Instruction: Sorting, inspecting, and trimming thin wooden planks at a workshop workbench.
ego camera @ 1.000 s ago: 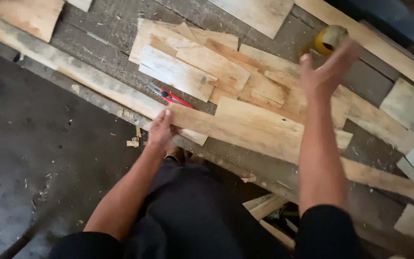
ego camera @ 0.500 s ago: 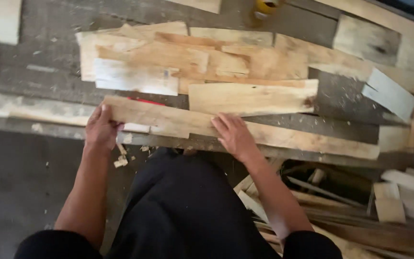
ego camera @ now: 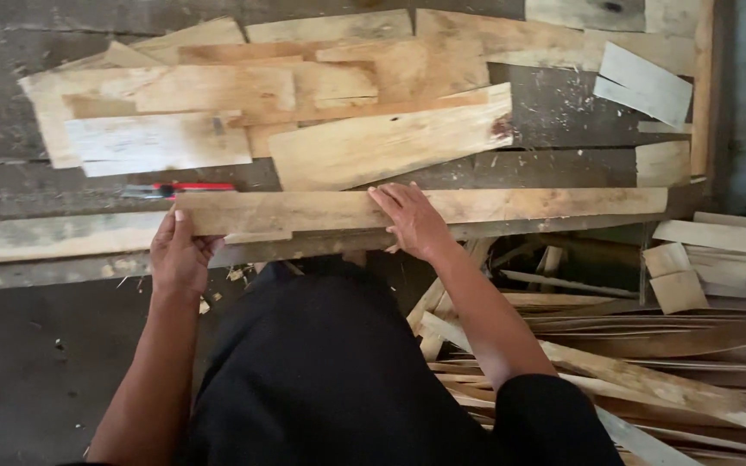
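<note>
The plank (ego camera: 477, 207) lies crosswise in front of you, long and narrow, running from 9 o'clock toward 3 o'clock over a grey, dusty work surface (ego camera: 36, 173). Just beyond it, at 12 o'clock, a broad board (ego camera: 390, 142) rests at a slight tilt, and behind that a loose pile of pale boards (ego camera: 218, 95) overlaps toward 11 o'clock. A red-handled tool (ego camera: 179, 188) lies flat at 10 o'clock, just beside the plank's left end. At 4 o'clock a heap of offcuts (ego camera: 649, 345) and thin slats fills the space below the surface edge. The floor (ego camera: 28, 371) at 8 o'clock is dark, bare concrete.

Your left hand (ego camera: 179, 255) grips the plank's left end, fingers curled up over its near edge, thumb side hidden underneath. Your right hand (ego camera: 412, 220) lies palm-down on the plank near its middle, fingers spread flat and pressed on the top face, not wrapped around it. Both forearms reach forward from your dark clothing.
</note>
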